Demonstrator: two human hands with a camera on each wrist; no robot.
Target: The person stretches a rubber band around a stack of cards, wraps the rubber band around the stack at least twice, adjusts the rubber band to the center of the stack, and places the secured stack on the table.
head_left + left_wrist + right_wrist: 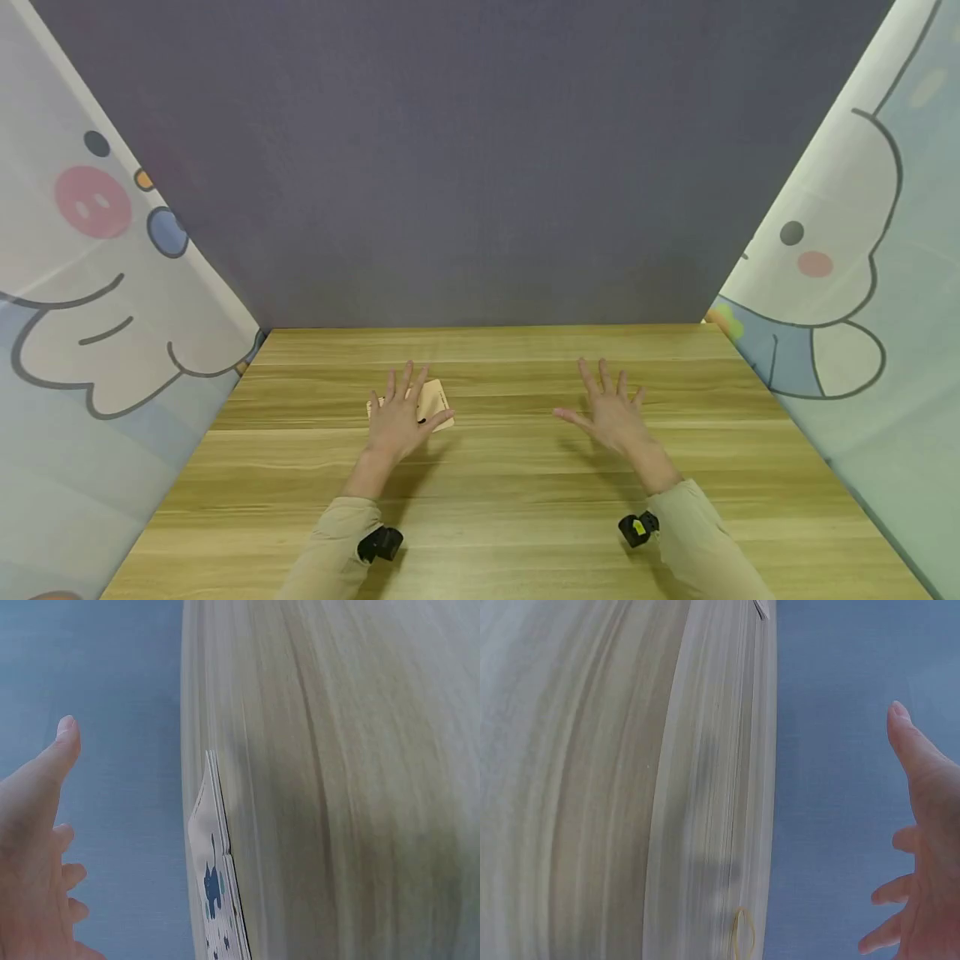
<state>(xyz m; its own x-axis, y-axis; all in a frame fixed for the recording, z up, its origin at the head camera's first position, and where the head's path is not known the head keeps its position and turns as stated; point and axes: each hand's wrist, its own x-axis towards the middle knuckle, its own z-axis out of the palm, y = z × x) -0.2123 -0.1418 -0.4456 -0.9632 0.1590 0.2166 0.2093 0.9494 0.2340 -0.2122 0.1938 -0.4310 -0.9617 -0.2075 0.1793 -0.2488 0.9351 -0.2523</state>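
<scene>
Above the left part of the table, my left hand (394, 423) is held with its fingers spread. Below it lie flat cream cards (432, 400), partly covered by the hand in the head view. The left wrist view shows these cards (217, 907) stacked, with a dark animal figure printed on top; the hand is apart from them. My right hand (617, 418), also with spread fingers and holding nothing, hovers over the table's right part. Near it, a thin yellow loop like a rubber band (752, 930) lies on the wood in the right wrist view.
A wood-grain table (495, 500) spreads under both hands. Its far edge meets a dark grey panel (487, 167). Cartoon-printed curtains hang at the left (67, 333) and right (840, 292). Each forearm wears a black wrist device (381, 544).
</scene>
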